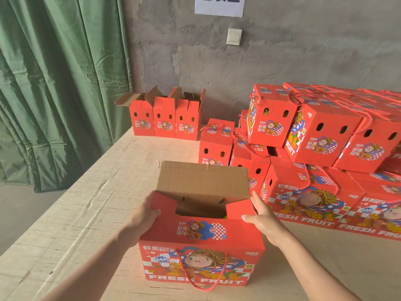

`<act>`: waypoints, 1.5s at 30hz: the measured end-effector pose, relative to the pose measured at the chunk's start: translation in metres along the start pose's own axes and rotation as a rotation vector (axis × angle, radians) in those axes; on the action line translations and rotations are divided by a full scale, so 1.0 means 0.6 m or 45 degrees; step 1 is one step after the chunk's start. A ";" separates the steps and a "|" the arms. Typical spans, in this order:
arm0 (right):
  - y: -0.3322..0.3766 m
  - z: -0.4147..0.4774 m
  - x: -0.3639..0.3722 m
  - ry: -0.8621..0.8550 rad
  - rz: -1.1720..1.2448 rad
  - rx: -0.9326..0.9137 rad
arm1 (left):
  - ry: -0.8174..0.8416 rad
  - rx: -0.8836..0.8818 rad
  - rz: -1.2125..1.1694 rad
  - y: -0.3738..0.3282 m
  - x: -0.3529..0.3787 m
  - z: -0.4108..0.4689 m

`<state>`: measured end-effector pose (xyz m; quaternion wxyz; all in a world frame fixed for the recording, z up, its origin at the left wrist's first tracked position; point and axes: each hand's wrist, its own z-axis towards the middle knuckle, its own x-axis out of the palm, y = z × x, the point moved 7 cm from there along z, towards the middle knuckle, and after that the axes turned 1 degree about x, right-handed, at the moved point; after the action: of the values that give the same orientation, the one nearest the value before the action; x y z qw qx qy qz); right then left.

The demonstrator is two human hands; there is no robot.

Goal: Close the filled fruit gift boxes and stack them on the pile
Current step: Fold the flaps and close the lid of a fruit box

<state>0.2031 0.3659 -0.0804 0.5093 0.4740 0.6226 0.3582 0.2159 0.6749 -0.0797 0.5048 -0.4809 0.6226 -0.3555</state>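
Observation:
A red fruit gift box (201, 253) with a cartoon print and a red rope handle stands on the wooden table in front of me. Its near lid flap lies folded down over the top. The far flap (202, 181) stands upright, showing brown cardboard, and a dark gap into the box remains between them. My left hand (144, 216) holds the box's left top edge, thumb on the near flap. My right hand (261, 218) rests against the right top edge, fingers straight and thumb on the flap. The pile of closed red boxes (321, 148) is stacked to the right.
Three open red boxes (165, 120) stand in a row at the table's far edge by the concrete wall. A green curtain (54, 83) hangs at the left, beyond the table's left edge. Bare wooden tabletop (86, 203) lies left of the box.

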 end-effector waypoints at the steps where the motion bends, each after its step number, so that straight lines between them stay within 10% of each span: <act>1: -0.001 0.003 -0.001 0.023 -0.009 0.008 | 0.011 0.004 0.009 -0.004 0.001 0.002; 19: -0.009 -0.011 -0.021 0.120 -0.007 -0.157 | -0.126 0.535 0.071 -0.012 -0.015 -0.015; 25: 0.025 -0.017 -0.011 0.302 -0.434 -0.251 | -0.309 0.478 0.290 0.004 -0.021 0.005; 32: 0.041 0.010 0.019 0.351 -1.260 -0.395 | -0.060 0.435 1.279 -0.037 -0.011 0.041; 37: 0.043 0.005 0.025 0.318 -1.443 -0.480 | 0.369 0.546 1.421 -0.048 0.010 0.052; 45: 0.045 0.002 0.028 0.309 -1.548 -0.527 | 0.344 0.668 1.575 -0.046 0.020 0.040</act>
<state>0.2100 0.3901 -0.0605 0.6279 -0.1141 0.7509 0.1696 0.2456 0.6568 -0.0631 0.6326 0.1498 0.7337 -0.1977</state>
